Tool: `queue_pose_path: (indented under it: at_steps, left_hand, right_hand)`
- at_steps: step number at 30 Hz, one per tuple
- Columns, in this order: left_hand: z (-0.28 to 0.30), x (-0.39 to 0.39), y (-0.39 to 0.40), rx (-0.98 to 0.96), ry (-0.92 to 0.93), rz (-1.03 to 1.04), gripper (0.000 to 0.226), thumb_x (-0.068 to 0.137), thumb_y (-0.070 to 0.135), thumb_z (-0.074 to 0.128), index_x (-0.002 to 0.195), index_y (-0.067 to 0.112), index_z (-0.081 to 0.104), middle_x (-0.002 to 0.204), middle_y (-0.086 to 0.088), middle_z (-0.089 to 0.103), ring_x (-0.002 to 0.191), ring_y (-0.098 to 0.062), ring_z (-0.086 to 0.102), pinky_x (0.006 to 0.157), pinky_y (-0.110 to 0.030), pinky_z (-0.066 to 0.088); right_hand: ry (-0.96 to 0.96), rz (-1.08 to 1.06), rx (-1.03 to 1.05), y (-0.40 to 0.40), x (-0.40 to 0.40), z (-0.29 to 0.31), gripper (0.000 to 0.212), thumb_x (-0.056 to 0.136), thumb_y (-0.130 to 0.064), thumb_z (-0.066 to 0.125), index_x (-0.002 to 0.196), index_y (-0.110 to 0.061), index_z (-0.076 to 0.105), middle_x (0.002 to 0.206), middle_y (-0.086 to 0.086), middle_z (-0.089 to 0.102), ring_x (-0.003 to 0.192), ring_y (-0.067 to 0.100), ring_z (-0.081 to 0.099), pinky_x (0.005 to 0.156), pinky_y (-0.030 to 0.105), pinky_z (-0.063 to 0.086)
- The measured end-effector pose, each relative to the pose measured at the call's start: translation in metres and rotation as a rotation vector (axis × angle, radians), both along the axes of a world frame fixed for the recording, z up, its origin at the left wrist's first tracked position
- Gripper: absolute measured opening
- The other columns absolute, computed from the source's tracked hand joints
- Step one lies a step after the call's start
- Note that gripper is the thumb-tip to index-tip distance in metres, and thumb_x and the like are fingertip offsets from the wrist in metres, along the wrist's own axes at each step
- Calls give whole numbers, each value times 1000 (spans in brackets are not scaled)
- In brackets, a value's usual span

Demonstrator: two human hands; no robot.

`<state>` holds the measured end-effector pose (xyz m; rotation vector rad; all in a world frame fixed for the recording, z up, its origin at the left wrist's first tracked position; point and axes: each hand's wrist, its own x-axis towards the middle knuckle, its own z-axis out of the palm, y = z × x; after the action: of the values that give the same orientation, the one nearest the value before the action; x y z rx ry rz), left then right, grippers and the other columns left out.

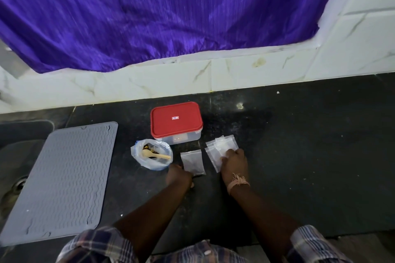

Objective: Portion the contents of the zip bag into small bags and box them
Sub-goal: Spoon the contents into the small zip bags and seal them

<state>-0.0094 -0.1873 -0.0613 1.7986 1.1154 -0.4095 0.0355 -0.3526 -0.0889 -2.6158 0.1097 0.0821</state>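
An open zip bag (149,161) with mixed dark and yellow contents stands on the black counter, a small wooden spoon (155,154) lying in its mouth. Behind it sits a clear plastic box with a red lid (176,120), closed. A single small clear bag (192,161) lies flat in front of the box; my left hand (178,176) grips its near left corner. To the right, a loose stack of small clear bags (221,148) lies on the counter, and my right hand (234,163) pinches the near edge of that stack.
A grey ribbed silicone mat (62,179) covers the counter at the left, beside a sink (15,183). A tiled ledge and a purple curtain (160,10) rise behind the counter. Black counter (310,156) stretches to the right.
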Motion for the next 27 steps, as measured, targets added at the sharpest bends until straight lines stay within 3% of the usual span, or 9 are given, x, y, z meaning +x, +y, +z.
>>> queue_pose_path:
  at_steps: [4,8,12,15,18,19,21,24,27]
  left_hand:
    - [-11,2,9,99,41,-114,44,86,20,72,127,14,57,120,-13,67,106,-30,68,90,-45,60]
    - [32,1,0,-65,-68,4,21,97,18,63,115,7,60,109,-11,67,92,-25,66,86,-39,59]
    - [57,19,5,-373,-332,92,36,100,40,60,95,6,69,83,-9,67,68,-19,59,63,-30,49]
    - [69,27,17,-469,-360,109,58,87,65,67,74,9,68,70,-13,67,65,-24,65,67,-34,56]
    - [75,26,32,-488,-355,109,24,93,33,72,86,10,71,95,-19,74,92,-34,71,92,-51,60]
    - [75,23,36,-499,-349,117,10,94,15,68,86,10,70,96,-19,72,93,-33,69,94,-51,59]
    - [75,17,44,-513,-345,100,14,93,-2,63,85,7,70,91,-19,70,86,-31,68,91,-47,60]
    - [76,10,54,-542,-389,106,12,93,-3,62,94,3,73,91,-20,74,81,-28,72,78,-39,62]
    - [81,6,62,-598,-401,130,9,92,2,66,99,2,72,95,-22,74,84,-27,72,78,-37,61]
  right_hand:
    - [-85,-64,10,4,-2,13,22,98,-18,53,96,-5,70,108,14,60,91,28,62,81,34,51]
    - [-237,-189,15,13,-10,39,13,95,-22,58,90,-15,68,101,4,61,86,23,60,63,28,43]
    - [-420,56,-31,32,-25,52,12,94,-24,58,85,-20,65,90,-1,62,81,18,57,59,28,43]
    - [-423,286,-123,50,-40,46,28,93,-32,42,84,-23,67,88,-3,63,77,17,58,57,29,47]
    - [-442,421,-206,58,-47,43,25,90,-33,43,82,-26,65,85,-6,62,75,15,56,59,28,45]
    - [-446,437,-220,58,-46,44,24,90,-33,44,81,-25,65,84,-5,62,75,16,56,61,30,45]
    - [-438,450,-225,56,-43,46,25,91,-35,45,81,-26,66,84,-6,63,77,17,57,67,33,46]
    - [-389,366,-91,59,-37,56,28,92,-49,50,81,-30,69,85,-14,66,83,11,55,76,36,40]
    - [-363,187,253,76,-32,71,31,91,-50,58,73,-26,63,73,-14,63,73,6,56,72,34,40]
